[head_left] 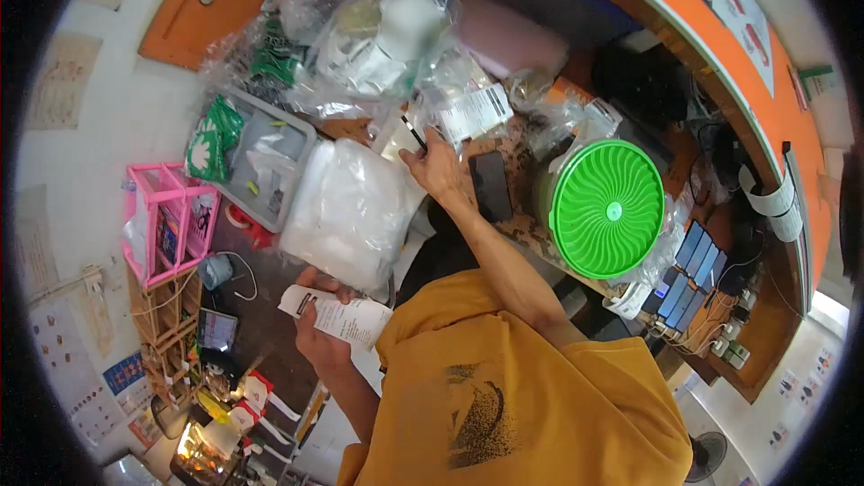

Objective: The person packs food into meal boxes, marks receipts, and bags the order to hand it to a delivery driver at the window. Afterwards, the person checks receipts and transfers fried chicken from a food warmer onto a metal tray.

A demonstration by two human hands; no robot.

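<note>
The left hand is gripping a receipt low beside a white bag. The right hand is pinching a pen on the desk, just beside a phone, under a labelled packet; a green lid is sitting to the right.

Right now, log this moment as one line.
left hand: holds paper slip | right hand: pinches black pen beside labelled clear bag | green lid: right of phone

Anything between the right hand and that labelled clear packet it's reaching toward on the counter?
Nothing visible. The right hand is at the edge of the labelled clear packet, fingertips beside a thin dark pen-like item. The left hand holds a paper receipt, well apart.
</note>
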